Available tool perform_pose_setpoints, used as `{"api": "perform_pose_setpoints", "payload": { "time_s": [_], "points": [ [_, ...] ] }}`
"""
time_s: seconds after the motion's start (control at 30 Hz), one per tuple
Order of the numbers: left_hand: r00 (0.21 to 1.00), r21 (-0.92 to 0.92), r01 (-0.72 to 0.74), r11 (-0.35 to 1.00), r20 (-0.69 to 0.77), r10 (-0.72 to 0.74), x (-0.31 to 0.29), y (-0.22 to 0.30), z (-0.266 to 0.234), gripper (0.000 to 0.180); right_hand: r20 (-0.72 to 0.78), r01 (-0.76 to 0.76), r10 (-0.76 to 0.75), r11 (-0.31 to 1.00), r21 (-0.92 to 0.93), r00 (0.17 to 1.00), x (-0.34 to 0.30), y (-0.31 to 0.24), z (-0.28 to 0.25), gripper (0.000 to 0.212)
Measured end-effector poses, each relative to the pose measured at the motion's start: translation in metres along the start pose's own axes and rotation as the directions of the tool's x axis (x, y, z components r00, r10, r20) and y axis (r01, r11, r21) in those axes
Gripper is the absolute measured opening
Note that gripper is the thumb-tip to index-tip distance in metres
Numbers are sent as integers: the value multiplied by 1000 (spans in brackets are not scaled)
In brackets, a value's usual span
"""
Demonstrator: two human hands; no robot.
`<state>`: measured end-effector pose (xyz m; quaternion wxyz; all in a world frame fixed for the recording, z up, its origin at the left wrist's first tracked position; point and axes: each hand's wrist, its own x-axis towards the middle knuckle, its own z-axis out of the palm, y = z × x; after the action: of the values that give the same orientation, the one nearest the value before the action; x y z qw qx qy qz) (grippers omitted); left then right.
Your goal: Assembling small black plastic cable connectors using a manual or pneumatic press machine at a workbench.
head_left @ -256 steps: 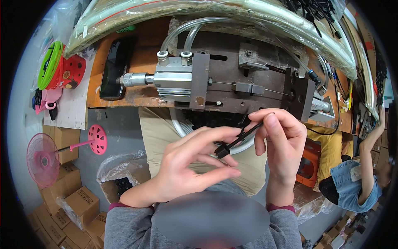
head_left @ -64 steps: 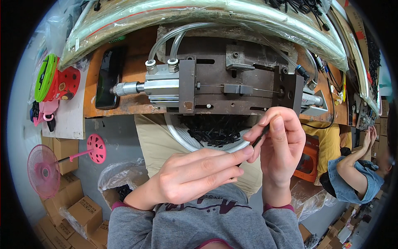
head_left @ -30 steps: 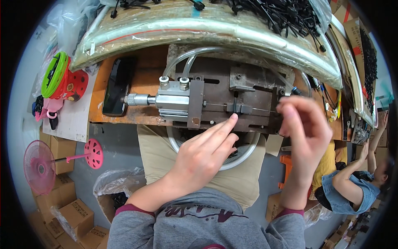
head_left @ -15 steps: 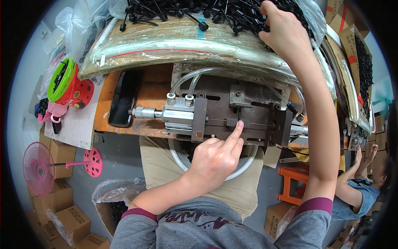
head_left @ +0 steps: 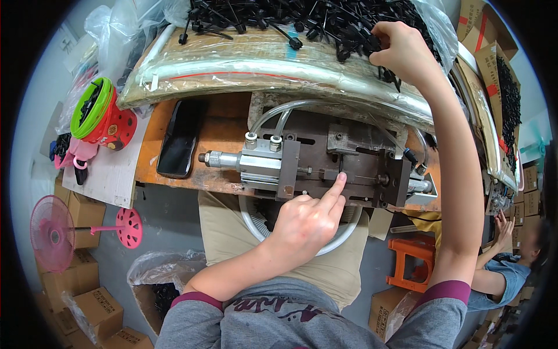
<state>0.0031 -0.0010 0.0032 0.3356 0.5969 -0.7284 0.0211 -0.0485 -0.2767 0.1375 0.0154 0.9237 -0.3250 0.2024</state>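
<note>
My left hand [head_left: 308, 224] reaches over a dark metal clamping fixture [head_left: 314, 129]. Its index finger is stretched out, the tip resting on a small dark part [head_left: 331, 174] in the middle; the other fingers are curled and grip nothing visible. Left of that part sits a silver air cylinder [head_left: 260, 168], its rod end pointing at the part. My right hand [head_left: 406, 53] is at the near right of a heap of black plastic parts with thin stems [head_left: 279, 14]. Thumb and fingers pinch together there, and a black part [head_left: 388, 75] hangs just below them.
A black phone [head_left: 177, 142] lies left of the fixture, near a red-and-green bucket [head_left: 110, 119]. Clear air hoses [head_left: 290, 106] arch behind the cylinder. A plastic-wrapped board edge [head_left: 232, 72] fronts the heap. At far right, another person [head_left: 494, 279] sits near cartons.
The left cylinder's rod has moved right, toward the part under my fingertip. My right hand has drawn slightly back toward me, with a black part now hanging below it. The view has shifted slightly.
</note>
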Motion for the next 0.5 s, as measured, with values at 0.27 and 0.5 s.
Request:
{"api": "perform_pose_setpoints", "payload": {
  "time_s": [0.27,0.5],
  "points": [
    [1000,-135,-10,991,22,13,-8,0,-14,26,113,-175,154,962,209,982,-12,10,-24,25],
    [997,-444,74,893,31,-67,-10,9,-36,41,-186,148,-144,989,7,972,-40,18,-40,16]
  ]
}}
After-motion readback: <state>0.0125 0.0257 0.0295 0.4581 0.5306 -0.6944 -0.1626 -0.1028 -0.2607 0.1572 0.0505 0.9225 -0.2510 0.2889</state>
